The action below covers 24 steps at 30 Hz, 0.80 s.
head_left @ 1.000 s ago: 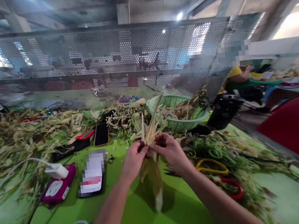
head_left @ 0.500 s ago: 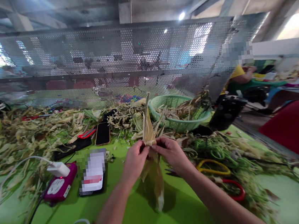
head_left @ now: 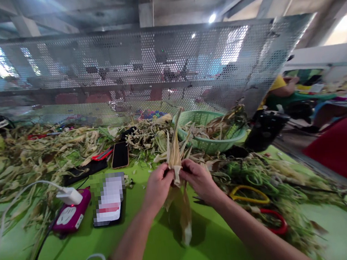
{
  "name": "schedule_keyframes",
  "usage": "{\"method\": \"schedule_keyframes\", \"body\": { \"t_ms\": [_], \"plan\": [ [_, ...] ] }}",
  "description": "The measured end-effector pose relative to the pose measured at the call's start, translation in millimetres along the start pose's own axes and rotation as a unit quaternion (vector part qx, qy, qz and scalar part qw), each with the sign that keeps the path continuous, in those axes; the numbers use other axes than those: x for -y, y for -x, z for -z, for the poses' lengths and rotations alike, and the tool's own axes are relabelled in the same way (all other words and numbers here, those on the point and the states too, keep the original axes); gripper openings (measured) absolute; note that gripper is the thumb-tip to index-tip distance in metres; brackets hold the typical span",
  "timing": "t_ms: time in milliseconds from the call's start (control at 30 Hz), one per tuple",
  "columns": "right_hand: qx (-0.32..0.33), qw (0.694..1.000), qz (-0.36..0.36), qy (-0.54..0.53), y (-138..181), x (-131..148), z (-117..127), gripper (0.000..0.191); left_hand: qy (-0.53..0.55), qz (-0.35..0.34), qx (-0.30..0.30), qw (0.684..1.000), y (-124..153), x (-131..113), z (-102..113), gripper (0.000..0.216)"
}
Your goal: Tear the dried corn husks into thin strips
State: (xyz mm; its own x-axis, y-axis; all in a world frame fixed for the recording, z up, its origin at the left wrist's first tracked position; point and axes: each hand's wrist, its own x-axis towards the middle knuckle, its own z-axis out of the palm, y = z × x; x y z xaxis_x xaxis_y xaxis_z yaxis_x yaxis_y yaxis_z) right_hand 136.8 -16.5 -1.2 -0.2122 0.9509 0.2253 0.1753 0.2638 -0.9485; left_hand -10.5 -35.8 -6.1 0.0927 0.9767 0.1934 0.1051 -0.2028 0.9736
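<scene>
A dried, pale tan corn husk [head_left: 174, 154] stands upright between my hands over the green table [head_left: 161, 247]. My left hand [head_left: 158, 187] pinches its left side with thumb and fingers. On the right, my right hand [head_left: 199, 180] grips the other edge in the same way. A short folded flap shows between the thumbs, and a longer strip of husk [head_left: 186, 223] hangs below toward the tabletop. Scissors with yellow handles [head_left: 250, 194] lie just right of my right hand, their dark blades close to the wrist.
A green plastic basket [head_left: 202, 143] with dry leaves stands behind the hands. Husk scraps [head_left: 40, 156] cover the left. A phone [head_left: 111, 198], a second phone [head_left: 120, 155], and a purple power strip [head_left: 72, 213] lie leftward. Red-handled scissors [head_left: 276, 220] lie right. A person's arm [head_left: 285, 89] shows beyond.
A flap of the husk now hangs down between my thumbs. The upper tip of the husk leans further right, and its strips have spread apart. Both hands stay in nearly the same place.
</scene>
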Motion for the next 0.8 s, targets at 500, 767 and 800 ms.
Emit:
{"method": "schedule_keyframes", "body": {
  "t_ms": [500, 767, 800],
  "plan": [
    [0.041, 0.997, -0.009, -0.060, 2, 1, -1, 0.023, 0.062, 0.038, -0.012, 0.997, 0, 5, -7, 0.020],
    [0.050, 0.995, 0.000, -0.084, 7, 9, -9, 0.019, 0.093, 0.071, -0.026, 0.993, -8, 16, -2, 0.020],
    [0.048, 0.994, -0.008, -0.097, 8, 12, -10, 0.020, 0.102, 0.076, -0.024, 0.992, -9, 16, -2, 0.020]
  ]
}}
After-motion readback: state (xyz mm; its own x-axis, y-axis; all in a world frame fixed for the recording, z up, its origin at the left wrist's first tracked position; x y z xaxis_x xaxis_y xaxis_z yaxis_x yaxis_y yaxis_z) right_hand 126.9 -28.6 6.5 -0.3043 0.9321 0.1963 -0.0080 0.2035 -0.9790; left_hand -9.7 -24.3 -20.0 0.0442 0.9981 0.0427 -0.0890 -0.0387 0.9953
